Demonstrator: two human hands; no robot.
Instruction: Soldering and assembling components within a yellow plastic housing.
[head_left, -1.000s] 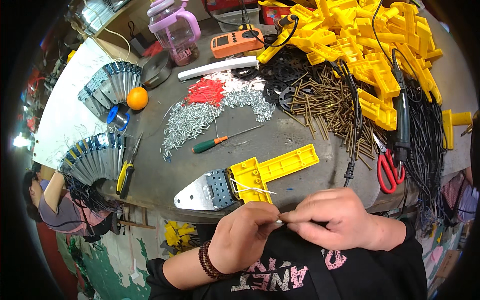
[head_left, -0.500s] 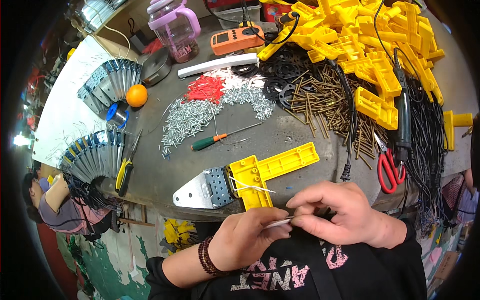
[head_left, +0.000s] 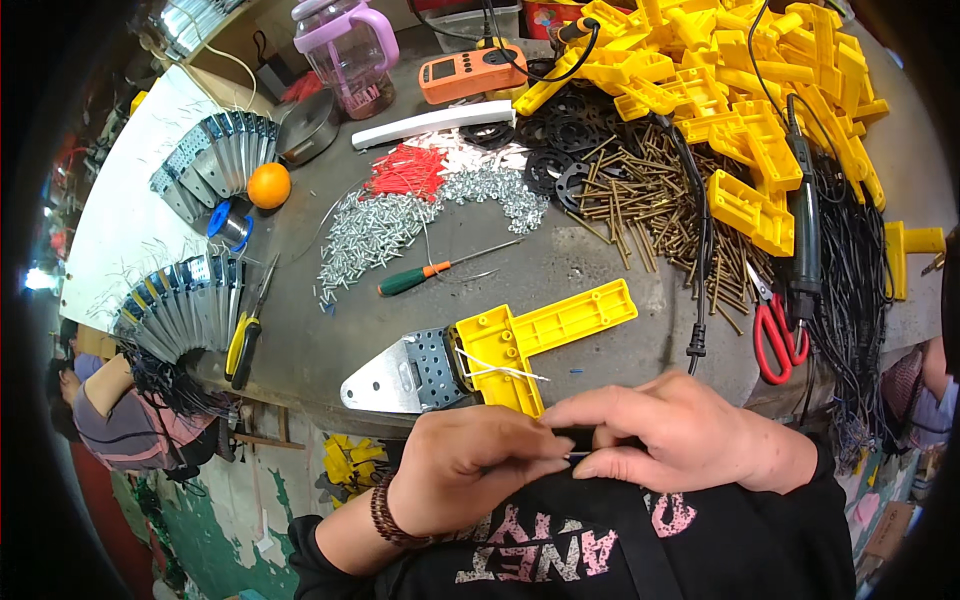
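My left hand [head_left: 478,462] and my right hand [head_left: 665,432] meet at the table's front edge, fingers pinched. A thin wire-like strand [head_left: 577,455] runs between their fingertips; its ends are hidden in the fingers. Just beyond lies a T-shaped yellow plastic housing half [head_left: 495,345], its hollow side up. Joined to its left is a perforated metal bracket [head_left: 435,368] with a pointed silver plate [head_left: 378,384]. Two white wires [head_left: 505,370] cross over the housing. Farther off rests a green-and-orange screwdriver [head_left: 415,280].
Silver screws [head_left: 370,235], red sleeves [head_left: 405,172] and long brass-coloured screws [head_left: 640,210] lie in heaps. Yellow housings [head_left: 740,90] pile at the far right, near red-handled scissors [head_left: 775,335] and a soldering iron [head_left: 804,230]. Pliers [head_left: 245,335] and finished-looking metal plates [head_left: 185,305] lie left. Another person's arm [head_left: 108,385] shows far left.
My left hand has turned over, its back now covering more of the strand, and moved slightly left. My right fingers have closed in toward it. The view has shifted slightly.
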